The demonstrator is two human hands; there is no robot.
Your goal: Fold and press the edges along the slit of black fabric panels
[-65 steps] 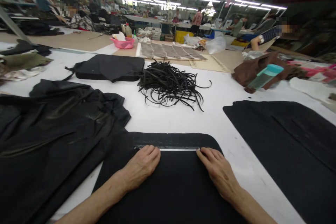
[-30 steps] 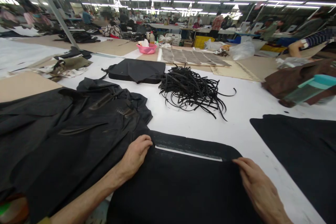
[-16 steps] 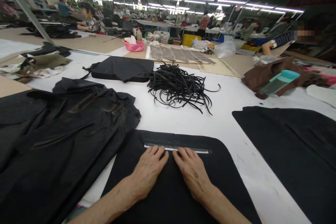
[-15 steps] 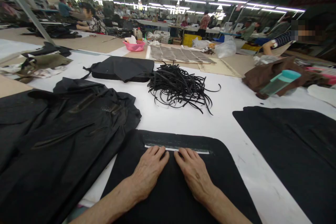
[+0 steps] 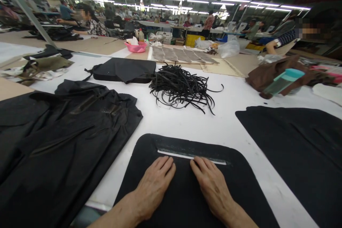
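Note:
A black fabric panel [image 5: 184, 192] with rounded corners lies flat on the white tabletop in front of me. Close to its far edge runs a long narrow slot [image 5: 176, 154], through which white shows; greyish marks border it. My left hand [image 5: 157, 176] rests palm down on the panel, fingertips just below the left part of the slot. On the right side, my right hand [image 5: 210, 178] also lies on the fabric, its fingertips at the slot's lower edge. The fingers of both hands are stretched out, and neither hand grips anything.
Crumpled black fabric [image 5: 66, 139] covers the left side, and another black panel [image 5: 296, 149] lies at right. Beyond are a heap of black strips [image 5: 181, 87], a dark padded piece [image 5: 124, 70], a pink basket [image 5: 135, 47] and a teal-lidded bottle [image 5: 284, 82]. Several people work farther back.
The panel has shifted right and turned slightly, its slot now slanting down to the right. Both hands have moved right and a little toward me with it.

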